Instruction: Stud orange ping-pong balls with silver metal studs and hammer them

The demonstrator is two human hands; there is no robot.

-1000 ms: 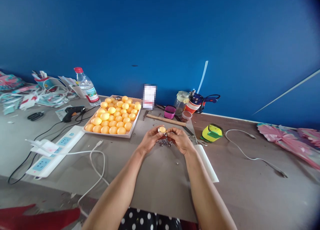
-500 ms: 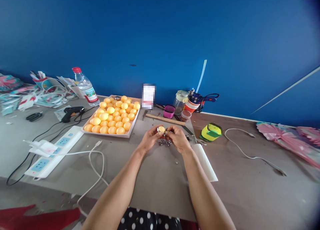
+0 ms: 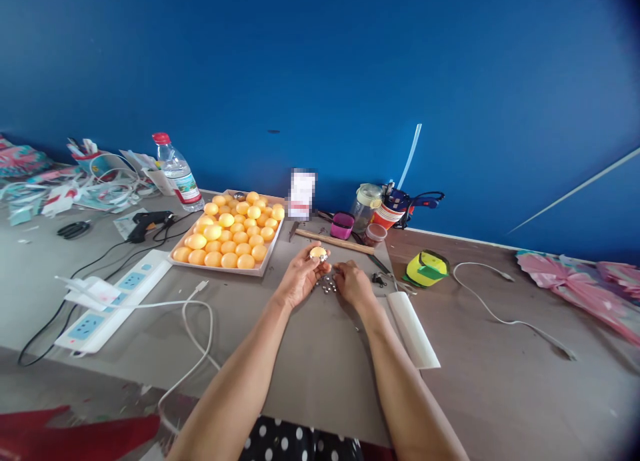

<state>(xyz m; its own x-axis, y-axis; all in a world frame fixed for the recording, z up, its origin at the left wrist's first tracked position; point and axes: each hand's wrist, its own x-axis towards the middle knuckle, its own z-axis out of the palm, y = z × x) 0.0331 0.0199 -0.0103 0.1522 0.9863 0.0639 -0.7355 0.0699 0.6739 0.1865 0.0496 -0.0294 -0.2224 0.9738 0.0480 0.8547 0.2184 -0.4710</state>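
One silver-studded round orange ball [image 3: 318, 253] is now pinched by the left hand [image 3: 299, 275] alone; the right hand [image 3: 354, 282], its fingers' grip unclear, has dropped to small shiny silver pieces [image 3: 328, 285].

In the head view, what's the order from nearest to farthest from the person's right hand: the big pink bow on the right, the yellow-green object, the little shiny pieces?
From the right hand:
1. Little shiny pieces, just left of it.
2. Yellow-green object, to its right.
3. Big pink bow, much farther right.
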